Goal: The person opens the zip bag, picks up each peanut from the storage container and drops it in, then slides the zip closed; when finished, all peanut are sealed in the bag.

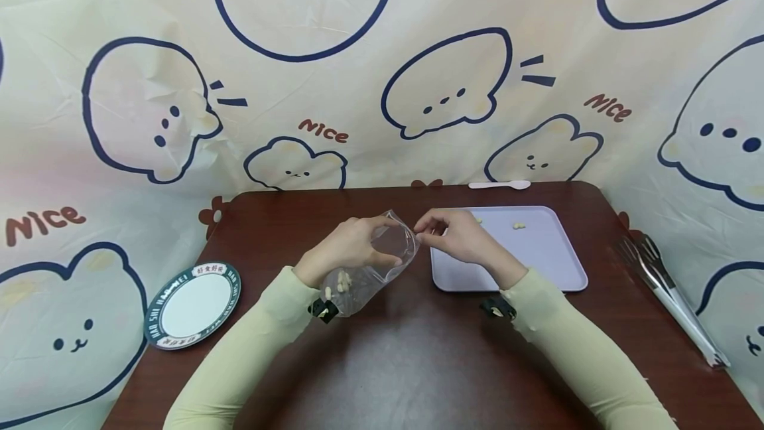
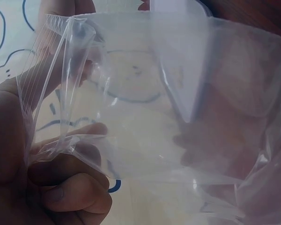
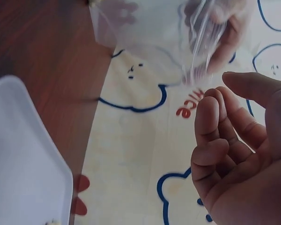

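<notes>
A clear plastic zip bag (image 1: 382,264) hangs tilted over the table, its mouth spread toward the right. My left hand (image 1: 352,247) grips it near the mouth, thumb and fingers around the film. Low in the bag lie several small pale pieces (image 1: 343,281), perhaps peanuts. Close to the right edge of the mouth is my right hand (image 1: 456,237). The right wrist view shows this right hand (image 3: 239,140) with loosely bent fingers, the thumb apart from them and nothing between. In the left wrist view the see-through bag (image 2: 131,93) covers much of the scene.
A pale lilac tray (image 1: 537,257) lies under the right forearm, with a few pale pieces (image 1: 519,225) on it. Behind it is a white plastic spoon (image 1: 501,185). Metal tongs (image 1: 674,304) lie at the right edge, a green-rimmed plate (image 1: 193,304) at the left edge.
</notes>
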A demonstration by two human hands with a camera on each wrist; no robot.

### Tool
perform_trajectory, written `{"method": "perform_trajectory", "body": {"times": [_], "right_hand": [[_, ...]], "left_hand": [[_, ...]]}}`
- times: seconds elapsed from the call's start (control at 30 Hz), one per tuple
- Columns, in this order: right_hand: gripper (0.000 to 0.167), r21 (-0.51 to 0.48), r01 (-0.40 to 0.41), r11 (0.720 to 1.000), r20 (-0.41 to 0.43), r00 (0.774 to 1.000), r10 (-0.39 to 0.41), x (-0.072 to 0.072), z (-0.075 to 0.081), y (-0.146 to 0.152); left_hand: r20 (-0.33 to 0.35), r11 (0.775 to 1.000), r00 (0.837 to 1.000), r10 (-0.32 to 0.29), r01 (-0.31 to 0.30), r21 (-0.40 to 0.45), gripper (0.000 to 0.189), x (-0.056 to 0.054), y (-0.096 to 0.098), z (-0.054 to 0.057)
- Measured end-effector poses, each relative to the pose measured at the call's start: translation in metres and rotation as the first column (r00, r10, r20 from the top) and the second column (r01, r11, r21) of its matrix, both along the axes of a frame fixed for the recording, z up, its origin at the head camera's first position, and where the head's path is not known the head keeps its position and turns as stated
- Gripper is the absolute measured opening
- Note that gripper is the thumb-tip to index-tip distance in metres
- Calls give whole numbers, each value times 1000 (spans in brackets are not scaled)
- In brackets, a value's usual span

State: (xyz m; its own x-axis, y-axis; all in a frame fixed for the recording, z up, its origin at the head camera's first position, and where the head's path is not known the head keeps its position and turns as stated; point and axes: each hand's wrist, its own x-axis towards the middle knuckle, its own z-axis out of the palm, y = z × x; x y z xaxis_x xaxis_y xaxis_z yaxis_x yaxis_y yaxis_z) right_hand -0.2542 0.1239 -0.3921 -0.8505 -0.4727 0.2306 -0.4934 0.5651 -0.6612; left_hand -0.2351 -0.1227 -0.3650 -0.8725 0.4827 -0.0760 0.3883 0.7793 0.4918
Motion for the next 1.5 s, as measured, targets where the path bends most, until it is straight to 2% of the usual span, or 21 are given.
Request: {"method": "perform_trajectory", "body": {"times": [0.13,0.27,0.5,0.73,0.87,1.07,1.3,1.5], "right_hand": [[8,-7,63,998,-3,998,-63,-12,-2,13],[11,-8,138,990,37,990,-138,-26,-11,29],[17,22,222,975,84,971,-223,-52,-39,57],[19,83,282,956,139,946,-292,-70,-64,78],[20,135,316,939,151,930,-335,-78,-73,86],[25,184,343,921,213,901,-378,-86,-80,94],[29,230,338,913,234,891,-389,-92,-83,97],[24,284,336,898,202,895,-398,-97,-84,96]], "left_hand": [[1,1000,1000,5,-5,-5,74,0,0,0],[3,1000,1000,7,-7,-11,75,0,-1,0],[-3,1000,1000,-3,3,-18,74,1,-2,0],[8,1000,1000,-8,9,-18,77,1,-2,-1],[16,1000,1000,-11,11,-9,77,0,-2,-1],[0,1000,1000,-8,8,-14,77,0,-2,-1],[0,1000,1000,-3,3,-18,77,1,-2,-2],[-5,1000,1000,0,-1,-23,77,1,-2,-1]]}}
